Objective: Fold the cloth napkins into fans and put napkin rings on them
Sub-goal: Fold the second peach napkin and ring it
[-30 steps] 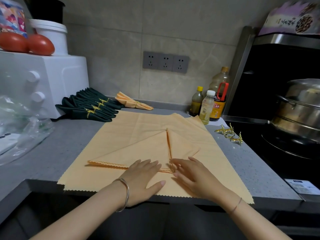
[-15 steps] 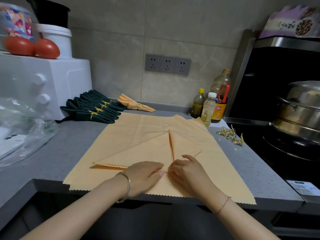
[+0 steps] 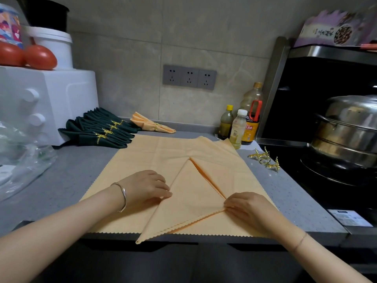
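Both hands were held low over the front of the tabletop point(image 3: 67, 176), forearms reaching in from the near edge and palms turned down. The left hand point(image 3: 145, 185) was set with its fingers bent, and the left slanted edge of the folded napkin point(image 3: 191, 197) was pinched between its fingertips and thumb. A silver bangle point(image 3: 122, 197) was worn on that wrist. The right hand point(image 3: 251, 207) was curled too, and the right corner of the same napkin was gripped at its fingertips; a thin bracelet point(image 3: 299, 241) was seen on that wrist.

The folded napkin, peach with a zigzag edge, was stretched between the two hands as a long triangle. Its near tip was hung over the front edge of the tabletop, and its far point was laid toward the wall. Beneath it a flat peach cloth point(image 3: 163, 152) was spread wide; whether the two were one piece could not be told.

Farther back on the left, dark green napkin fans point(image 3: 102, 133) with gold rings were lined up beside a white appliance point(image 3: 61, 103), and one finished peach fan point(image 3: 152, 125) was laid just beside them. Loose gold napkin rings point(image 3: 265, 160) were left near the right edge of the tabletop, with bottles point(image 3: 238, 127) stood behind them and a steel steamer pot point(image 3: 346, 129) placed farther right.
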`<state>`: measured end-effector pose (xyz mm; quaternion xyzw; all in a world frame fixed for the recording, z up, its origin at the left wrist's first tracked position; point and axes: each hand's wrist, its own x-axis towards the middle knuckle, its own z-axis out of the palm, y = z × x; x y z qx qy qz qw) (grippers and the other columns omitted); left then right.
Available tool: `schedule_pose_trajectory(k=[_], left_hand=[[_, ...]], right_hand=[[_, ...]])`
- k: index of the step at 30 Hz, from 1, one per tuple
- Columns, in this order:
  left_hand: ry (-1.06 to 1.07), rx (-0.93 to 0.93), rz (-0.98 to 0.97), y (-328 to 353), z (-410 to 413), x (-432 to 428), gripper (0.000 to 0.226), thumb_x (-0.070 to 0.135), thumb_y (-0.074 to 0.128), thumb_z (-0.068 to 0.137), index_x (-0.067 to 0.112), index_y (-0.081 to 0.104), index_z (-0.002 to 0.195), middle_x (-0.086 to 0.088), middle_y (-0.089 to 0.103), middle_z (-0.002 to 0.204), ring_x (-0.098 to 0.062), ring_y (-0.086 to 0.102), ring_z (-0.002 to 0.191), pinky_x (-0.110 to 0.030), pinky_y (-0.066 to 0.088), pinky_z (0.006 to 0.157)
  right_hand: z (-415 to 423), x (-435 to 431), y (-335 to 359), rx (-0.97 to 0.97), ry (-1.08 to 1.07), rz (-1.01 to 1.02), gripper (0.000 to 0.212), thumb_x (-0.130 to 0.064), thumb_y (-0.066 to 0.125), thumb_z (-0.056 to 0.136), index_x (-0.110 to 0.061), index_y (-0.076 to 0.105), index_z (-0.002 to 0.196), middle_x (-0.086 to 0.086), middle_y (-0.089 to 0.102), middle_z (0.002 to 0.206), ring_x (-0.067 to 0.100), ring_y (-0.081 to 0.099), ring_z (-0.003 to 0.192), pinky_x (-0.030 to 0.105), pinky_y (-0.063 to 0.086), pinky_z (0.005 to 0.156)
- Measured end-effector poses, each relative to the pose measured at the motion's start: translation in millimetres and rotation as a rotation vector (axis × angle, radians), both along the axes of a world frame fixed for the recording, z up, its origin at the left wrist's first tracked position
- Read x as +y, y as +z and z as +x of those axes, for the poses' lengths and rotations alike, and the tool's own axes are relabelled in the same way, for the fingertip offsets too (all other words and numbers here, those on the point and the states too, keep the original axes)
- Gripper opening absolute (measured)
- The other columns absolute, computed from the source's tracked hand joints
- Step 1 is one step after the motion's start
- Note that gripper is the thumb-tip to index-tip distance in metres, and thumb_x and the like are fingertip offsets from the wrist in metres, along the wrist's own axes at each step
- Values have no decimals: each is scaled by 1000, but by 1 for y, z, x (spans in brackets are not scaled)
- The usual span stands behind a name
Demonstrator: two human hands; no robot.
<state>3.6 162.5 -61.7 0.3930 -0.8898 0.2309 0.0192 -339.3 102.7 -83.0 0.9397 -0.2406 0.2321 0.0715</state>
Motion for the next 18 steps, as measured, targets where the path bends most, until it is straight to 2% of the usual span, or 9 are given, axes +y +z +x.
schedule_pose_trajectory(k=[2, 4, 6, 8, 10, 13, 14, 16, 18], left_hand=[[-52, -19, 9, 4, 1, -5, 32, 18, 68, 64, 32, 76, 91, 17, 72, 88, -10, 68, 79, -17, 52, 67], [-82, -4, 13, 2, 1, -8, 23, 23, 61, 74, 33, 76, 89, 19, 72, 86, -9, 68, 77, -16, 51, 64], [-93, 110, 29, -2, 5, -11, 32, 31, 44, 92, 34, 75, 89, 20, 71, 85, -8, 67, 78, -16, 51, 61], [-51, 257, 71, -7, 9, -13, 38, 38, 36, 96, 37, 73, 92, 18, 71, 84, -6, 64, 79, -15, 50, 60], [45, 323, 152, -7, 9, -13, 31, 41, 42, 88, 41, 72, 94, 15, 69, 85, -4, 63, 80, -14, 48, 62], [263, 513, 329, 1, 0, -13, 39, 48, 42, 82, 34, 72, 101, 9, 66, 98, -8, 62, 91, -19, 46, 76], [338, 637, 421, 3, -3, -15, 29, 42, 50, 83, 30, 73, 97, 9, 67, 95, -7, 61, 89, -21, 46, 78], [380, 878, 520, 5, -10, -22, 13, 21, 62, 87, 26, 74, 86, 10, 70, 80, 0, 59, 71, -19, 47, 70], [463, 977, 591, 4, -16, -32, 13, 24, 65, 88, 23, 74, 78, 13, 67, 68, 0, 56, 62, -18, 47, 67]], right_hand=[[3, 1, 1, 30, 33, -78, 31, -39, 43, 96, -22, 69, 92, -11, 67, 91, 13, 63, 67, 28, 53, 58], [6, 2, 3, 42, 40, -110, 32, -40, 41, 98, -23, 68, 92, -10, 65, 93, 13, 60, 63, 25, 49, 55], [7, 4, 4, 28, 18, -89, 34, -44, 37, 98, -26, 65, 91, -11, 62, 98, 10, 59, 63, 20, 46, 55], [9, 4, 2, 14, -25, -36, 36, -50, 36, 97, -28, 63, 90, -14, 59, 102, 6, 58, 65, 16, 44, 56], [9, 4, 0, 3, -61, 26, 33, -53, 42, 94, -29, 64, 91, -17, 56, 105, 5, 58, 68, 15, 45, 57], [12, 3, 0, -28, -137, 159, 34, -57, 42, 91, -30, 63, 88, -25, 50, 110, 6, 57, 71, 18, 47, 62], [13, 2, 0, -45, -158, 202, 32, -56, 43, 90, -31, 62, 85, -27, 48, 112, 6, 58, 74, 19, 47, 65], [14, 3, 2, -86, -181, 272, 21, -50, 48, 89, -33, 56, 79, -28, 47, 112, 7, 58, 78, 21, 47, 69], [17, 3, 1, -128, -205, 331, 20, -43, 54, 89, -29, 53, 74, -26, 49, 109, 8, 57, 77, 24, 47, 70]])
